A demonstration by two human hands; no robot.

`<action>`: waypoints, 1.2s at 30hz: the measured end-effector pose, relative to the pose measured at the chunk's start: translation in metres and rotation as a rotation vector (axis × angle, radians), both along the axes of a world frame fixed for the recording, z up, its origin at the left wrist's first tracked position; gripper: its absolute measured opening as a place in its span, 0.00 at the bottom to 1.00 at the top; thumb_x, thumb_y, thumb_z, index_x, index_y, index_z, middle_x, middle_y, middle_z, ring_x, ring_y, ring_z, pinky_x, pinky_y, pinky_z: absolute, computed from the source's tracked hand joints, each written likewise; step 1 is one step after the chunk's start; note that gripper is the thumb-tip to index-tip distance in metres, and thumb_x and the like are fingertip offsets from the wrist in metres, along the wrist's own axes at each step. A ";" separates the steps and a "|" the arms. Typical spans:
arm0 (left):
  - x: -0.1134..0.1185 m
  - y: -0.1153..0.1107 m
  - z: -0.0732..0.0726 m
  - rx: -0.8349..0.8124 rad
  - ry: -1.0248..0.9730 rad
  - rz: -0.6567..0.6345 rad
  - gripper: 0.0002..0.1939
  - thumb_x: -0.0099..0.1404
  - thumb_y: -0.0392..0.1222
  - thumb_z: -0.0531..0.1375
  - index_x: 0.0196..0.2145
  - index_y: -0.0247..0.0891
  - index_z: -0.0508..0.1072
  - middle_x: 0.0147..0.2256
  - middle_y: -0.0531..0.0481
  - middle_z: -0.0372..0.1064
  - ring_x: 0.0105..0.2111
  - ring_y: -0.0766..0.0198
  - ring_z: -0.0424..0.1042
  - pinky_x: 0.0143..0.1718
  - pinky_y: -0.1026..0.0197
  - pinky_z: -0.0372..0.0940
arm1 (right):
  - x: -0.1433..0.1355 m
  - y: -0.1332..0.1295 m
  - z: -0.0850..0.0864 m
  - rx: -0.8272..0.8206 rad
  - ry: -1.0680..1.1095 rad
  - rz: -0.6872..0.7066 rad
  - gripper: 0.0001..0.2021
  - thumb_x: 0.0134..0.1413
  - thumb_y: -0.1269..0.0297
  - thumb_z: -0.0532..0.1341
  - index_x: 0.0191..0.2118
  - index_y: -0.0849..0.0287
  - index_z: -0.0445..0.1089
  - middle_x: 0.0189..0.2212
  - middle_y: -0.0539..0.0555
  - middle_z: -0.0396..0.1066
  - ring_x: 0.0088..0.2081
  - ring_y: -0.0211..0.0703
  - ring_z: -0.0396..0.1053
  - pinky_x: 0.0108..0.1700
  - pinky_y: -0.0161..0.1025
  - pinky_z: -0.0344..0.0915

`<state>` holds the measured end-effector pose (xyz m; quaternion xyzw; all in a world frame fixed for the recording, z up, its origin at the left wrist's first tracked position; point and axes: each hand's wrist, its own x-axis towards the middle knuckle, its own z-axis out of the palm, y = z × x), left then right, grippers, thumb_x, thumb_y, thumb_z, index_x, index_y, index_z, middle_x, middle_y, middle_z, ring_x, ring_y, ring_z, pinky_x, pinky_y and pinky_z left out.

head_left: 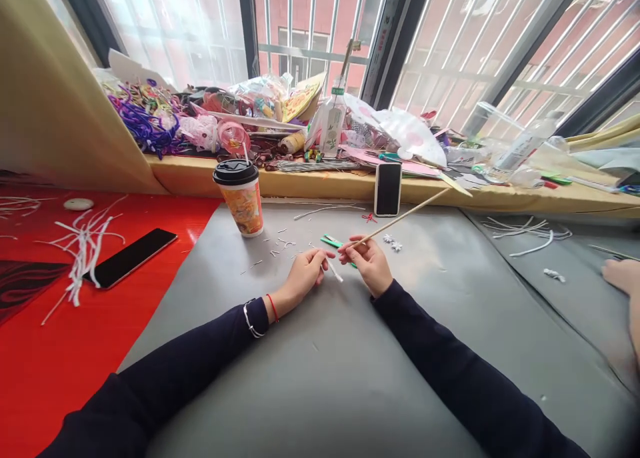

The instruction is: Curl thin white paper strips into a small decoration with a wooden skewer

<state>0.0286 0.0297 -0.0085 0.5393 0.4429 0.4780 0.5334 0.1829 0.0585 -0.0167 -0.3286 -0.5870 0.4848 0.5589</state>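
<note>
Two-handed pinch hold.
Our left hand (307, 269) pinches white cord (335, 272); our right hand (369, 261) pinches a thin wooden stick (405, 215).

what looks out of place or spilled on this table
White scraps lie scattered between the cup and the left hand, like untidied offcuts. Behind, a jumbled heap crowds the sill, which looks messy. No spill shows around the cup.
</note>
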 end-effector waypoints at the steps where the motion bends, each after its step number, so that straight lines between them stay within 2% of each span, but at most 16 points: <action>1: 0.001 0.000 -0.001 0.002 0.007 0.000 0.15 0.63 0.44 0.49 0.34 0.33 0.71 0.24 0.56 0.57 0.13 0.78 0.54 0.15 0.70 0.49 | 0.002 -0.001 0.000 -0.016 0.019 -0.020 0.17 0.46 0.54 0.63 0.37 0.55 0.56 0.29 0.49 0.72 0.27 0.36 0.69 0.32 0.38 0.68; 6: -0.003 -0.006 -0.003 0.002 0.033 -0.064 0.14 0.63 0.43 0.48 0.32 0.33 0.70 0.23 0.57 0.58 0.14 0.78 0.55 0.16 0.70 0.51 | 0.003 0.002 -0.001 -0.130 0.033 -0.048 0.19 0.43 0.53 0.65 0.33 0.56 0.56 0.27 0.49 0.74 0.24 0.35 0.70 0.30 0.36 0.68; 10: -0.004 -0.005 -0.003 0.024 0.131 -0.107 0.14 0.63 0.44 0.50 0.35 0.34 0.71 0.25 0.54 0.64 0.16 0.76 0.60 0.19 0.70 0.55 | 0.001 0.000 -0.001 -0.201 0.070 -0.003 0.18 0.42 0.54 0.66 0.32 0.57 0.59 0.27 0.50 0.74 0.26 0.35 0.71 0.32 0.35 0.70; 13: -0.005 -0.003 -0.001 -0.007 0.190 -0.115 0.14 0.62 0.45 0.52 0.35 0.33 0.73 0.18 0.55 0.63 0.16 0.73 0.62 0.20 0.70 0.58 | 0.000 -0.001 -0.001 -0.267 0.103 0.024 0.17 0.41 0.55 0.67 0.32 0.58 0.61 0.27 0.50 0.74 0.27 0.36 0.72 0.33 0.35 0.70; 17: -0.008 -0.002 0.004 -0.072 0.089 -0.150 0.12 0.60 0.44 0.56 0.34 0.32 0.72 0.31 0.48 0.71 0.19 0.74 0.64 0.21 0.70 0.59 | 0.001 0.000 -0.002 -0.302 0.107 0.063 0.14 0.43 0.56 0.66 0.31 0.57 0.63 0.29 0.49 0.74 0.30 0.36 0.72 0.35 0.35 0.70; 22: -0.013 -0.001 0.008 -0.162 -0.014 -0.158 0.12 0.58 0.44 0.58 0.36 0.33 0.72 0.33 0.48 0.71 0.20 0.75 0.64 0.22 0.69 0.60 | 0.002 -0.002 -0.001 -0.259 0.049 0.139 0.12 0.45 0.57 0.65 0.30 0.58 0.64 0.30 0.51 0.74 0.32 0.37 0.72 0.37 0.37 0.70; 29: -0.014 -0.003 0.019 -0.219 -0.018 -0.160 0.10 0.58 0.42 0.59 0.31 0.32 0.73 0.24 0.53 0.68 0.17 0.76 0.59 0.20 0.69 0.57 | -0.002 -0.008 0.006 -0.127 -0.047 0.061 0.11 0.45 0.61 0.65 0.25 0.58 0.62 0.29 0.51 0.74 0.29 0.37 0.71 0.35 0.38 0.69; 33: -0.015 -0.005 0.019 -0.211 0.000 -0.175 0.10 0.58 0.43 0.58 0.30 0.32 0.73 0.19 0.55 0.65 0.17 0.75 0.59 0.19 0.69 0.56 | -0.002 -0.010 0.008 -0.070 -0.085 0.062 0.13 0.46 0.60 0.65 0.25 0.57 0.60 0.29 0.51 0.74 0.29 0.38 0.71 0.34 0.40 0.69; 36: -0.016 -0.005 0.017 -0.212 -0.005 -0.205 0.11 0.58 0.44 0.58 0.31 0.32 0.73 0.20 0.54 0.66 0.18 0.74 0.60 0.20 0.69 0.57 | -0.002 -0.012 0.007 -0.036 -0.096 0.065 0.13 0.45 0.60 0.65 0.25 0.57 0.59 0.30 0.51 0.74 0.30 0.38 0.71 0.35 0.41 0.69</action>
